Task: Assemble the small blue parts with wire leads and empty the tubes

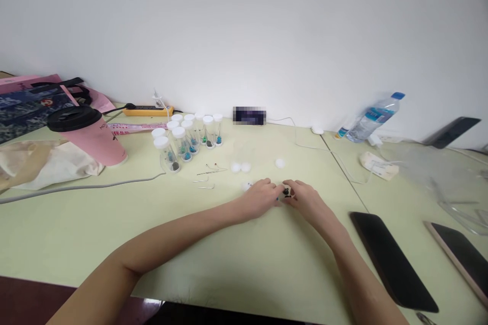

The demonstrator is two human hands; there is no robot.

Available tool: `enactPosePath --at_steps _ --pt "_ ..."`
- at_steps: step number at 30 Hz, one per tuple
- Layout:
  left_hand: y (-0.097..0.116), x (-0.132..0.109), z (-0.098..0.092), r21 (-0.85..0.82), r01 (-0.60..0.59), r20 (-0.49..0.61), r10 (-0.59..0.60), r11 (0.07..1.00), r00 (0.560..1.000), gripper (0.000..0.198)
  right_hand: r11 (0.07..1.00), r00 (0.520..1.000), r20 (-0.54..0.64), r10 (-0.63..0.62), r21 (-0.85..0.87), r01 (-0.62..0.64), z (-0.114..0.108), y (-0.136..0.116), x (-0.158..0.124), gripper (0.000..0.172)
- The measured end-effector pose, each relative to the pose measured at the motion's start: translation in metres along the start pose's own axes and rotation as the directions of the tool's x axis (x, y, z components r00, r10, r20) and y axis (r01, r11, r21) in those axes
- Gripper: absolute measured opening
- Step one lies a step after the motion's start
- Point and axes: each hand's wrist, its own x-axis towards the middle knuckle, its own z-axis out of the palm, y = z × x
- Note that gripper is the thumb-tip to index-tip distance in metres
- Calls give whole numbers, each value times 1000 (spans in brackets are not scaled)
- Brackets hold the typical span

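My left hand (261, 199) and my right hand (303, 199) meet low over the table, fingers curled toward each other. Between them is what looks like a clear plastic tube (285, 191) with black and blue bits in it; the fingers cover much of it. Another small whitish piece with dark specks (247, 185) shows just past my left hand. Beyond the hands lie a round white cap (280, 163) and a pair of white caps (241, 167). Left of these are thin wire pins (212, 168) and bent metal rods (206, 187).
Several capped clear tubes (179, 144) with coloured bits stand at left, near a pink cup (93, 137) and a grey cable (76, 193). A phone (249, 116) leans on the wall. At right are a water bottle (373, 119) and a black phone (392, 259).
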Motion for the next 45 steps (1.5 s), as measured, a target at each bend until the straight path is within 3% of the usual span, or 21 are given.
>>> enactPosePath --at_steps 3,6,11,14,18,22,28,33,37,41,45 --pt "-6 -16 -15 -9 -14 -78 13 1000 997 42 999 992 -120 -47 9 48 -4 5 -4 38" --pt "-31 -44 -31 97 1 -165 15 995 986 23 992 953 -280 -115 8 122 -9 2 -5 42" --pt "-93 -100 -52 168 278 -197 -244 946 949 20 964 892 -405 -201 81 254 -3 -29 -7 27" --pt "-108 -121 -55 162 383 -178 -355 910 918 21 922 866 -376 -329 72 381 12 -52 -9 24" --pt "-101 -130 -52 62 425 -206 -405 903 891 14 914 841 -364 -402 -111 389 27 -72 -6 23" --pt "-100 -135 -52 -1 459 -225 -447 889 866 11 924 871 -323 -371 -225 310 29 -76 13 28" --pt "-124 -146 -51 33 546 -251 -522 837 815 19 917 908 -171 -384 -190 352 32 -82 33 16" --pt "-125 -147 -51 12 532 -213 -517 847 829 15 920 917 -95 -386 -110 376 26 -84 21 18" --pt "-114 -145 -52 10 471 -148 -464 882 873 14 927 912 -170 -374 -87 365 16 -78 9 27" --pt "-106 -142 -52 127 426 -97 -416 896 904 21 940 899 -281 -337 -36 341 9 -73 3 23" --pt "-92 -137 -56 103 441 -121 -429 891 895 20 928 879 -356 -318 70 365 7 -77 -1 23"
